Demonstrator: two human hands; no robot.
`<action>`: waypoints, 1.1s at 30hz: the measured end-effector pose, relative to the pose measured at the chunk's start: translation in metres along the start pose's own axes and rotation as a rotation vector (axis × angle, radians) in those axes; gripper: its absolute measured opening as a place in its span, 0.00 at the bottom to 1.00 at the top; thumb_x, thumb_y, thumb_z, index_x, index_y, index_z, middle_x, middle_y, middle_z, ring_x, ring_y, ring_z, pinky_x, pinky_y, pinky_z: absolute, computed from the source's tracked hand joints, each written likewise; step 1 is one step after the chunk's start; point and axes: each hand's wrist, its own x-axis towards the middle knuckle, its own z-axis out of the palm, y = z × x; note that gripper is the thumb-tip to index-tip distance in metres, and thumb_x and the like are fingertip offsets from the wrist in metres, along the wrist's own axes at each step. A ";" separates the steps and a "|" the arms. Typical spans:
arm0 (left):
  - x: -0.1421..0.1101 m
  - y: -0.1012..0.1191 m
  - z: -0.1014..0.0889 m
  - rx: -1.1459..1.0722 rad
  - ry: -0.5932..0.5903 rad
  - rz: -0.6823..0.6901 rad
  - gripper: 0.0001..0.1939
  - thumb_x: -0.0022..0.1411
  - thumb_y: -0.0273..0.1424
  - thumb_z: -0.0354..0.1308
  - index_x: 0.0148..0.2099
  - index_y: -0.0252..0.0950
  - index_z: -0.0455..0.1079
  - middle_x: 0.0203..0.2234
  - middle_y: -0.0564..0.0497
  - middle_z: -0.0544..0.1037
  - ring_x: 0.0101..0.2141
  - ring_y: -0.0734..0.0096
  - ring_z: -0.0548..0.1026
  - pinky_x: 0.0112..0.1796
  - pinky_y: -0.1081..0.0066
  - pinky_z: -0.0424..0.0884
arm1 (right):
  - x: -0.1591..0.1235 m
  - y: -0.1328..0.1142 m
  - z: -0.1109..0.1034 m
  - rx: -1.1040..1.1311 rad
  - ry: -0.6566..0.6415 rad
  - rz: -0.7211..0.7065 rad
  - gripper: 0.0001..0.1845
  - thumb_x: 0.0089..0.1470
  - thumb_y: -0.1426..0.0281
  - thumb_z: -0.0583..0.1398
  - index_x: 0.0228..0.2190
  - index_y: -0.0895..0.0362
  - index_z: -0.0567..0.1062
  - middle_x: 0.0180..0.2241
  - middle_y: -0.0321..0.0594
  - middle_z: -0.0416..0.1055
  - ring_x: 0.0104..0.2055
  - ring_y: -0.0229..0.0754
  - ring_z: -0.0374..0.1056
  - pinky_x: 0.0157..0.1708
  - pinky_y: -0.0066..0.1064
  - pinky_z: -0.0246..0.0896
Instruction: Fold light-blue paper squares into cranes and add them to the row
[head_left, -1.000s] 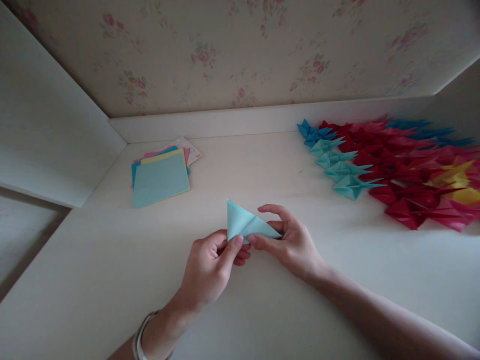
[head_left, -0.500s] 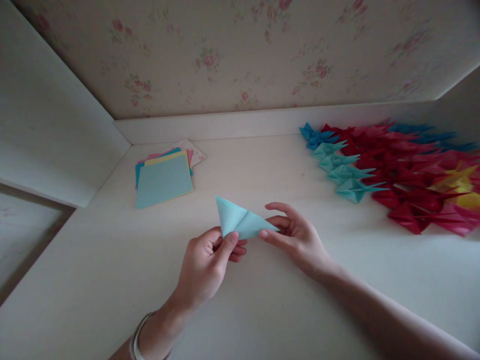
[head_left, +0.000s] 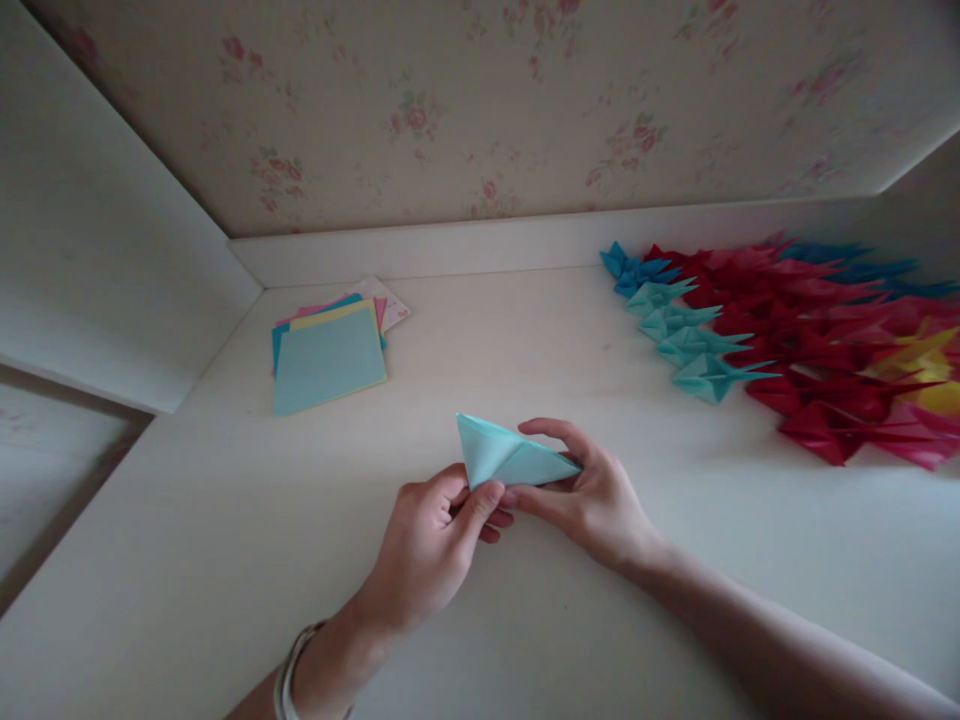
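A light turquoise sheet of origami paper [head_left: 510, 455], folded to a triangle with a crease near its middle, is held up over the white table. My left hand [head_left: 435, 545] pinches its lower left edge between thumb and fingers. At its right end my right hand [head_left: 592, 495] grips the paper, thumb along the bottom edge close to my left thumb, index finger arched above. Several finished turquoise paper cranes [head_left: 701, 375] sit in a line to the right, beyond my right hand.
A stack of square paper [head_left: 330, 360], turquoise on top, lies at the back left. Many red and pink folded cranes [head_left: 832, 425] crowd the right side, with yellow [head_left: 915, 360] and blue ones [head_left: 637, 270] among them. Behind the white table [head_left: 225, 560] rises a flowered wall [head_left: 450, 120].
The folded paper went left with my left hand, then back right and slightly down. My right thumb slid out along the bottom edge and is again beside my left thumb.
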 end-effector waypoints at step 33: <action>0.000 0.001 -0.009 -0.078 -0.341 -0.193 0.22 0.66 0.45 0.55 0.31 0.33 0.75 0.23 0.48 0.80 0.24 0.72 0.77 0.28 0.74 0.74 | 0.003 -0.005 -0.018 0.379 -0.463 -0.019 0.15 0.51 0.63 0.68 0.39 0.56 0.77 0.33 0.39 0.76 0.32 0.40 0.72 0.32 0.30 0.67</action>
